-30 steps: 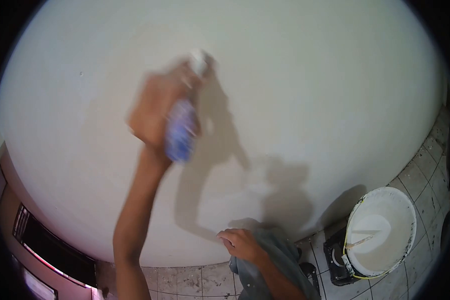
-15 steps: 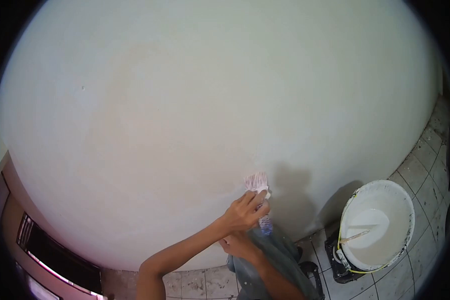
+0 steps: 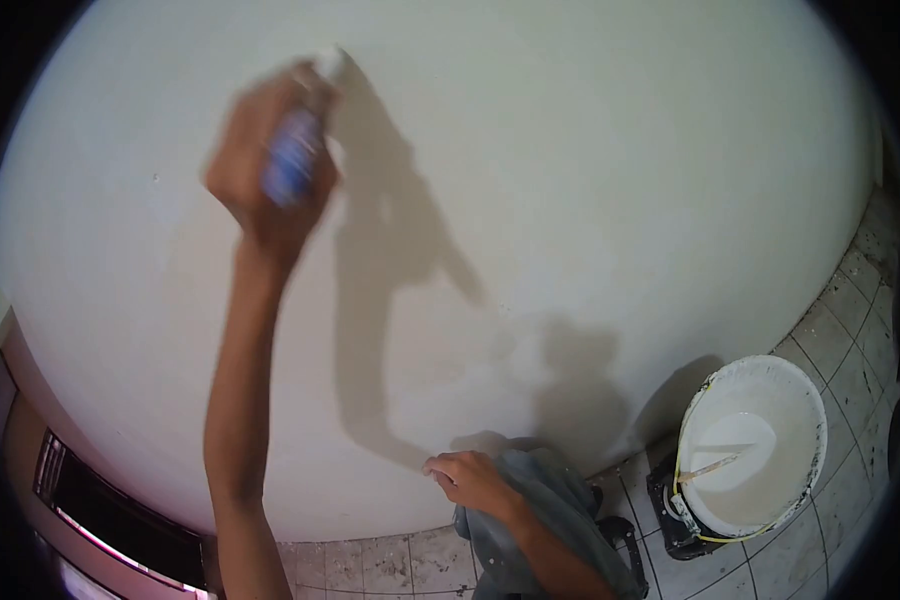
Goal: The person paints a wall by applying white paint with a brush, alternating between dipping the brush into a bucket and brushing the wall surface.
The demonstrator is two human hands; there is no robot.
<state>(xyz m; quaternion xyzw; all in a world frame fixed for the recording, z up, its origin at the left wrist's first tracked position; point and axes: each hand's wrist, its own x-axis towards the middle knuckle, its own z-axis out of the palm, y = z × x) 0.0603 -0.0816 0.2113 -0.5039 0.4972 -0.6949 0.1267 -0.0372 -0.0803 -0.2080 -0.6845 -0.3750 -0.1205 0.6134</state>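
My left hand [image 3: 275, 160] is raised high before the white wall [image 3: 570, 180] and closed around a paintbrush [image 3: 292, 160]. The brush has a blue and white handle; its pale bristle end points up at the wall, blurred by motion. Low down, my right hand [image 3: 470, 482] rests by my knee, its fingers loosely curled together, with nothing visible in them. A white bucket [image 3: 815, 440] of white paint stands at the lower right, a thin stick [image 3: 712, 466] leaning inside it.
The bucket sits on a black stand [image 3: 678, 538] on dirty grey floor tiles [image 3: 435, 560]. My bent leg [image 3: 530, 530] is close to the wall's foot. A dark opening [image 3: 120, 500] with a brown frame lies at the lower left. Shadows of my arm and head fall on the wall.
My left hand has swept up and to the left with the paintbrush, from low near my knee to high on the wall. My right hand has barely moved.
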